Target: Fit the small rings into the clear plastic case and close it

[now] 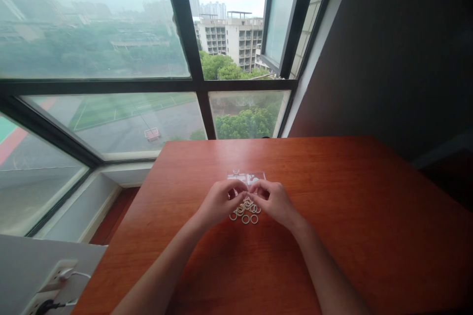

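Note:
Both hands meet near the middle of the wooden table, fingertips almost touching. My left hand (221, 200) is closed, thumb and fingers pinched together; what lies between them is too small to make out. Facing it, my right hand (272, 201) is pinched in the same way, its fingertips hiding whatever they hold. Just below the fingers, several small pale rings (246, 219) lie in a loose pile on the tabletop. Behind the hands is a clear plastic box (260, 175), partly covered by the fingers, with small whitish things in it that I cannot name.
The reddish-brown table (351, 206) reaches to a dark-framed window (201, 86) at the back, where one pane stands open. A dark wall (388, 59) is on the right. Power sockets (59, 275) with plugged-in cables sit low on the left.

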`<state>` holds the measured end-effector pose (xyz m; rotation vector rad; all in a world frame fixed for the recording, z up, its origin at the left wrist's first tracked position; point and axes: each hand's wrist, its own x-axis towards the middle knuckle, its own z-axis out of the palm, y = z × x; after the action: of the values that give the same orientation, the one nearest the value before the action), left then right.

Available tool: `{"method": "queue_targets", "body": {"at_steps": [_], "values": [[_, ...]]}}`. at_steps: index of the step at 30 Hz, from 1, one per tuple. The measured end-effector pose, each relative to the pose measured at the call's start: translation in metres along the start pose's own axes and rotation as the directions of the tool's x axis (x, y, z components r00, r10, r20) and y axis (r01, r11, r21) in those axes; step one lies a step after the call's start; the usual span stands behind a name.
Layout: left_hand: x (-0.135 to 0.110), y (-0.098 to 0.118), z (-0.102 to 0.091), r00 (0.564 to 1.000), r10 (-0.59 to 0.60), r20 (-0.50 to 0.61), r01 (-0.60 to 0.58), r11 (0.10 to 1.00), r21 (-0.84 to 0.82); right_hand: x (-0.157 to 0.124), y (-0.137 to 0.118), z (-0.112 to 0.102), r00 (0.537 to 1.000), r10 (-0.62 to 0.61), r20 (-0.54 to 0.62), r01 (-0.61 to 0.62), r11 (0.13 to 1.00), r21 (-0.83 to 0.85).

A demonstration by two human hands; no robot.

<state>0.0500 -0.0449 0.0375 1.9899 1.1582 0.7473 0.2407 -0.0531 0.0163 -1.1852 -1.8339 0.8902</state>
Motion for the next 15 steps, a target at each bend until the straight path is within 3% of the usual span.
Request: {"method": "queue_targets", "body": {"at_steps": [8, 11, 15], "values": [[0.001, -0.003, 0.001, 0.999, 0.033, -0.010, -0.033, 0.999, 0.033, 0.000, 0.001, 0.003, 1.000, 0.017, -0.012, -0.017, 1.000, -0.016], [0.002, -0.010, -0.001, 0.991, 0.059, -0.123, -0.035, 0.981, 0.189, 0.000, 0.001, 0.002, 1.000, 0.025, -0.001, -0.025, 0.998, -0.060], [0.005, -0.027, -0.006, 0.944, 0.070, -0.324, 0.067, 0.917, 0.392, -0.002, 0.002, 0.000, 0.994, 0.017, 0.107, -0.001, 0.989, -0.146]]}}
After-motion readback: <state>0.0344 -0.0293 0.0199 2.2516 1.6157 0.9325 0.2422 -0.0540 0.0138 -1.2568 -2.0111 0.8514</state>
